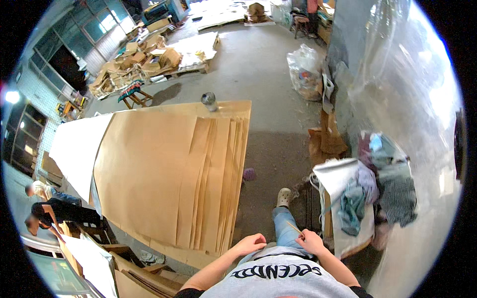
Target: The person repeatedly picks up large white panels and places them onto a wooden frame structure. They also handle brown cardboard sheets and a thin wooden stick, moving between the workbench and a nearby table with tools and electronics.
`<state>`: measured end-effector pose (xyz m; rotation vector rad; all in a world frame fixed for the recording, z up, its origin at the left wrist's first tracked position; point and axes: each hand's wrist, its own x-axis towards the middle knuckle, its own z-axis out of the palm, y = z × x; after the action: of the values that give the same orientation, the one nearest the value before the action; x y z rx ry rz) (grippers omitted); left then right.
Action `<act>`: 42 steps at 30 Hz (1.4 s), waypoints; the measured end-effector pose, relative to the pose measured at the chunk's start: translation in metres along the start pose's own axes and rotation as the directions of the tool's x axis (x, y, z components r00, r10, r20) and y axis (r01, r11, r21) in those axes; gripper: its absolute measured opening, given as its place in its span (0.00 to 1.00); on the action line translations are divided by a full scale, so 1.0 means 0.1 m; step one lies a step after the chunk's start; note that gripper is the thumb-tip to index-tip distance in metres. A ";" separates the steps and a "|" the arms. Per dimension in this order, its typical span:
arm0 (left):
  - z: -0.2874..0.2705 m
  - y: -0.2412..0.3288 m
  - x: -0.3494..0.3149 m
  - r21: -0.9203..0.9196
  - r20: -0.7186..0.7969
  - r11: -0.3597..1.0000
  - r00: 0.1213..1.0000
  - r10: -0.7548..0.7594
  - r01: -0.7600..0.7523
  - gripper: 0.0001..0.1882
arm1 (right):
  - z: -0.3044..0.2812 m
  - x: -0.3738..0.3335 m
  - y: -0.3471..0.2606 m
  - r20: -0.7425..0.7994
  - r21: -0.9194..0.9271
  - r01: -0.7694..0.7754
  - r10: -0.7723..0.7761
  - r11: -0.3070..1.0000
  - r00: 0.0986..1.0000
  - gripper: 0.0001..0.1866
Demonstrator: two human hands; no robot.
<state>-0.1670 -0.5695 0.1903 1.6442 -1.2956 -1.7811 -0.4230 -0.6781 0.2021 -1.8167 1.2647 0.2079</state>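
Note:
My right hand (310, 242) is closed round a thin wooden stick (294, 227), which points up and to the left over my leg. To its left, my left hand (250, 244) hangs in front of my waist with loosely curved fingers and nothing visible in them. It is nearest to the front right corner of a large stack of brown paperboard sheets (149, 169). The right edges of these sheets are fanned in uneven steps. A clear jar or bottle (209, 101) stands at the far edge of the stack.
White sheets (74, 149) lie left of the stack. On my right, a stand (355, 231) carries crumpled clothes (397, 196) beside a plastic-covered wall. Farther off are a bag of waste (304, 74), a stool (135, 94) and piled cardboard (134, 59). Two people (54, 211) bend at the left.

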 end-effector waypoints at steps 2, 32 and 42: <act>-0.26 0.31 0.33 -0.004 -0.182 1.000 0.983 0.013 -0.014 0.16 | -0.25 0.53 -0.02 -0.074 -0.180 0.245 -0.261 0.953 0.962 0.13; -5.16 3.76 5.47 0.094 -0.100 0.963 0.960 0.262 -0.253 0.12 | -5.26 5.71 -1.49 -0.313 -0.286 0.297 -0.382 0.911 0.870 0.15; -7.40 3.55 6.34 0.030 -0.380 0.986 0.911 0.163 -0.164 0.13 | -5.77 8.22 -2.90 -0.164 -0.070 0.321 -0.328 0.945 0.930 0.09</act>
<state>0.2649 -1.5121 0.2079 1.7166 -1.2067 -1.2828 0.0081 -1.6296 0.2359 -2.0855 1.0593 -0.1112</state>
